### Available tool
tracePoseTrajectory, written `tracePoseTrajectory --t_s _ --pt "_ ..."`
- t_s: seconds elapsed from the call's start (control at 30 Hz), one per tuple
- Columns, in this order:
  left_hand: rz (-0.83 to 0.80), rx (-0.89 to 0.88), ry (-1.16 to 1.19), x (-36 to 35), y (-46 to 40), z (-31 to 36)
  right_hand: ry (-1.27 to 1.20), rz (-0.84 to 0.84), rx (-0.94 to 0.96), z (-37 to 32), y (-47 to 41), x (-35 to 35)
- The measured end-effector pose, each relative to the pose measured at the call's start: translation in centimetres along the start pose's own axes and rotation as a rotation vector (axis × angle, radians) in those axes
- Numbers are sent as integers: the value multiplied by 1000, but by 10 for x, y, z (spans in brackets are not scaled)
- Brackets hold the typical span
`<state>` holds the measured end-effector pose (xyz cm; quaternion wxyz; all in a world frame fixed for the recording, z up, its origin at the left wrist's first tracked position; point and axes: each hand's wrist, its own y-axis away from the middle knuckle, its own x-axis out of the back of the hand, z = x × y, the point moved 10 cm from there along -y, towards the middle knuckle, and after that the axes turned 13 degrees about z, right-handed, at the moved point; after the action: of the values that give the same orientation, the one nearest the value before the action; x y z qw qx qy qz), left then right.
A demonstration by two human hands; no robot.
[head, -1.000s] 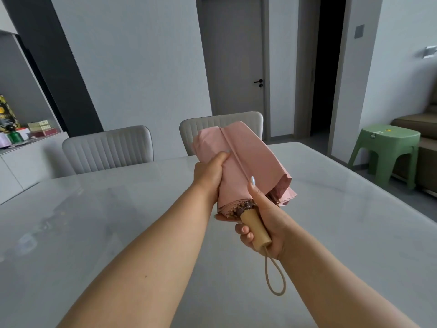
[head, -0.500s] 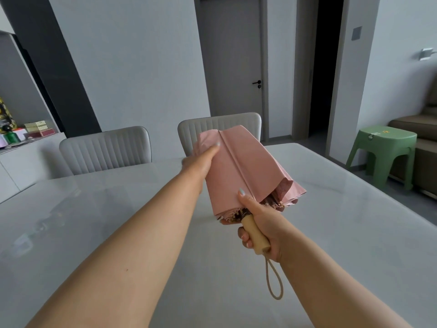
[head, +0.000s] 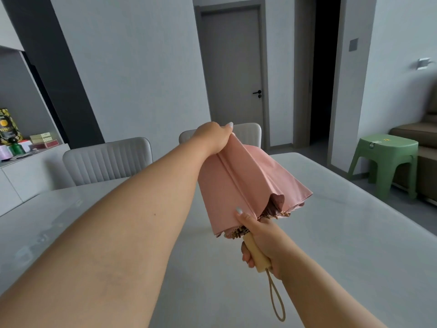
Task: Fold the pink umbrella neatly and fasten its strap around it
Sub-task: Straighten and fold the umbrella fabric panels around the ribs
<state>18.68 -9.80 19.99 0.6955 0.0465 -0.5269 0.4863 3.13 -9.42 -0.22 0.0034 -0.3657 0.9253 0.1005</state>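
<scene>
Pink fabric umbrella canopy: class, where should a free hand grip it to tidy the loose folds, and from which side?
Grip the pink fabric umbrella canopy near its flared lower hem, coming from the right, where pleats splay loose; the right hand already holds the wooden handle.

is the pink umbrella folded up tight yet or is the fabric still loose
Still loose. The pink umbrella is collapsed, but its canopy flares out at the bottom edge near the wooden handle, and no strap shows around it.

The umbrella (head: 246, 183) is plain pink with a darker brownish lining, its handle (head: 256, 255) pale wood, the desk (head: 343, 245) glossy white-grey, the stool (head: 387, 159) green, the chairs (head: 106, 159) light grey.
</scene>
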Motion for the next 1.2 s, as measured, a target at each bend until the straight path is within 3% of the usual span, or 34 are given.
tracePoseTrajectory --t_s 0.1,0.27,0.4,0.63,0.73,1.0,1.13,1.2 --pt "-11 88 -20 2 -3 -10 29 6 -1 0 0 0" --pt "-184 274 439 -7 -2 -10 65 -16 2 0 1 -2" --pt "-241 295 406 -6 -4 -10 61 -52 6 1 2 -5" --pt "-248 367 740 -3 -4 -12 -31 -98 32 -3 7 -11" --pt "-269 358 663 -2 2 -14 -34 -95 13 -2 8 -10" --pt "-299 366 752 -5 -1 -18 -26 -114 6 -3 12 -12" --pt "-239 328 432 0 3 -25 -21 -101 -10 -1 11 -12" --pt "-230 336 425 1 4 -24 -21 -102 -15 2 9 -13"
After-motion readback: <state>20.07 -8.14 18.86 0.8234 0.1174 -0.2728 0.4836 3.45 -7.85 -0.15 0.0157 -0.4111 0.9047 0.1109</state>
